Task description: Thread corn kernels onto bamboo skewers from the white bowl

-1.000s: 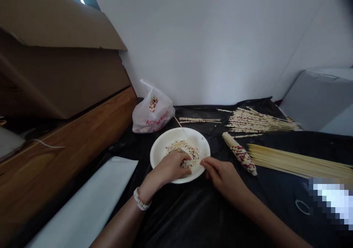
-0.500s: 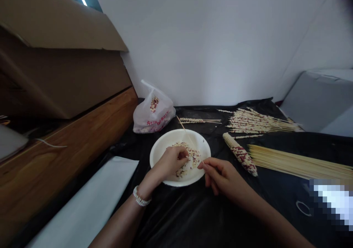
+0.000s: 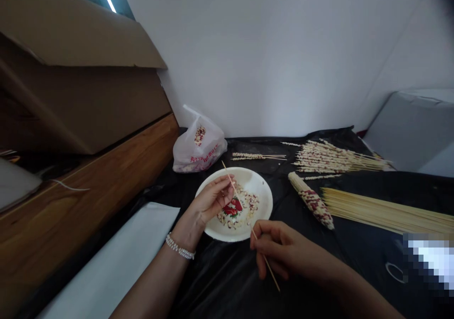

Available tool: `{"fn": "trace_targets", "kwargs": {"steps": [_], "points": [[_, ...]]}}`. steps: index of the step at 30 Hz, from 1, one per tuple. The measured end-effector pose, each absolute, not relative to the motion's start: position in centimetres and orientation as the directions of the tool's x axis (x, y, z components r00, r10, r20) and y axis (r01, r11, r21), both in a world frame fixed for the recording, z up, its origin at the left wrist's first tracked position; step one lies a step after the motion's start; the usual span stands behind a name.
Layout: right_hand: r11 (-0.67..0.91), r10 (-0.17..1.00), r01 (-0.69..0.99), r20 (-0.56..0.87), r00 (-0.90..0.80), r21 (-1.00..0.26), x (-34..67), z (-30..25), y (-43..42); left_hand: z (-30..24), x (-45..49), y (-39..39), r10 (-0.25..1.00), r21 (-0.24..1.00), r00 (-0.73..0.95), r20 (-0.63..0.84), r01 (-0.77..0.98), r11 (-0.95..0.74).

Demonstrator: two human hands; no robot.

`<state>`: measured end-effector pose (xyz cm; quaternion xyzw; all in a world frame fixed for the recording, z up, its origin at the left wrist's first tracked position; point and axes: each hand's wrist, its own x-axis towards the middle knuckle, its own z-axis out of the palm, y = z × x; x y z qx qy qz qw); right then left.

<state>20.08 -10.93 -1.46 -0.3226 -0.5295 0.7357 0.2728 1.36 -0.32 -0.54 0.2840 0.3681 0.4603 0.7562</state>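
My right hand [image 3: 271, 248] pinches a thin wooden skewer [image 3: 271, 274], which slants up and left across a white bowl [image 3: 262, 181]. My left hand [image 3: 214, 198] hovers above the bowl's left side, palm partly up and fingers curled in beside the skewer's upper part. Whether those fingers grip the skewer or a small kernel I cannot make out. Loose cream and dark red corn kernels [image 3: 252, 203] lie in the bowl around a printed red strawberry picture [image 3: 233, 208].
A partly stripped corn cob [image 3: 312, 200] lies right of the bowl, near a bundle of bare skewers [image 3: 383, 210]. Behind are kernel-threaded skewers [image 3: 319, 157] and a plastic bag [image 3: 200, 144] of kernels. A cardboard box [image 3: 85, 96] stands at left.
My left hand has lifted from the kernels and turned palm partly up by the skewer. My right hand has moved slightly down, and the skewer's upper end has shifted lower and left.
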Motion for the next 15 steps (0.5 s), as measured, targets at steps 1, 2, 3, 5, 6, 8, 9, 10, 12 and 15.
{"fn": "trace_targets", "kwargs": {"steps": [1, 2, 3, 5, 6, 8, 9, 10, 12, 15], "points": [[-0.321, 0.724, -0.061, -0.204, -0.659, -0.945, 19.97, -1.64, -11.01, -0.55, 1.34, -0.23, 0.904, 0.745, 0.292, -0.312, -0.515, 0.424], [-0.352, 0.704, -0.065, -0.218, -0.675, -0.934, 19.85, -1.83, -11.09, -0.56, 1.32, -0.13, 0.905, 0.725, 0.277, -0.322, -0.543, 0.424], [-0.378, 0.684, -0.071, -0.228, -0.693, -0.923, 19.74, -2.02, -11.16, -0.57, 1.30, -0.04, 0.909, 0.708, 0.261, -0.325, -0.571, 0.417], [-0.417, 0.647, -0.088, -0.228, -0.728, -0.904, 19.54, -2.34, -11.29, -0.62, 1.30, 0.10, 0.920, 0.689, 0.232, -0.315, -0.611, 0.390], [-0.430, 0.632, -0.092, -0.226, -0.742, -0.898, 19.47, -2.45, -11.34, -0.65, 1.30, 0.15, 0.926, 0.687, 0.219, -0.308, -0.622, 0.375], [-0.444, 0.611, -0.087, -0.230, -0.757, -0.892, 19.38, -2.57, -11.42, -0.71, 1.30, 0.20, 0.932, 0.690, 0.205, -0.298, -0.628, 0.359], [-0.449, 0.604, -0.085, -0.232, -0.763, -0.889, 19.36, -2.60, -11.45, -0.72, 1.29, 0.20, 0.933, 0.693, 0.201, -0.297, -0.627, 0.356], [-0.453, 0.598, -0.081, -0.235, -0.766, -0.888, 19.35, -2.61, -11.48, -0.72, 1.28, 0.19, 0.934, 0.696, 0.199, -0.296, -0.625, 0.353], [-0.457, 0.590, -0.073, -0.241, -0.770, -0.886, 19.35, -2.62, -11.52, -0.67, 1.24, 0.17, 0.935, 0.700, 0.194, -0.296, -0.622, 0.350], [-0.456, 0.582, -0.063, -0.244, -0.776, -0.888, 19.31, -2.63, -11.55, -0.57, 1.20, 0.14, 0.937, 0.704, 0.183, -0.298, -0.620, 0.345]]}}
